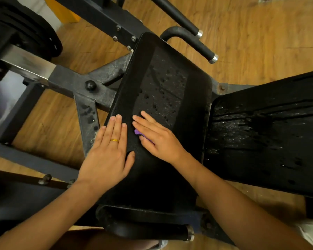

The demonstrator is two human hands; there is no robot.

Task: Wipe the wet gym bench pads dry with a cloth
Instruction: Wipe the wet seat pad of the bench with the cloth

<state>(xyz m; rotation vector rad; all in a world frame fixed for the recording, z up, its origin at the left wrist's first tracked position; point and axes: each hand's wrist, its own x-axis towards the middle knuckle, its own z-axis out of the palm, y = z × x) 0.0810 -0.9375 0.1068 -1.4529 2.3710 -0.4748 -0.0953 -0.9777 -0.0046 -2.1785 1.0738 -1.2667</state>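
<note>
Both hands are down on the pad (172, 82). The left hand (110, 152) lies flat along the pad's left edge, fingers straight and together, gripping nothing. It looks like a brace, steadying the person while the other hand works. The right hand (157, 139) is also flat with its fingers stretched out, pressing the cloth (138, 132) onto the pad. Only a small purple corner of the cloth peeks out by the thumb; the rest is hidden under the palm. A flat palm spreads the pressure, so the cloth can take up more water on each pass.

Just beyond the right fingertips, droplets (163, 91) bead across the middle of the pad. The part under and behind the hands looks matte and drier. My read is that the wipe is part done and the far half is next.

To the right, just beside this one, the second pad (260, 132) glistens with streaks and drops and looks untouched.

Around them, the dark frame (69, 82) crosses on the left, with a few drops on its strut. Weight plates (25, 29) sit at top left. Two handles (204, 49) jut out past the pad's far end and could crowd a long stroke. A grip bar (152, 230) lies across the near end, below the arms. The wood floor (251, 33) shows all round.
</note>
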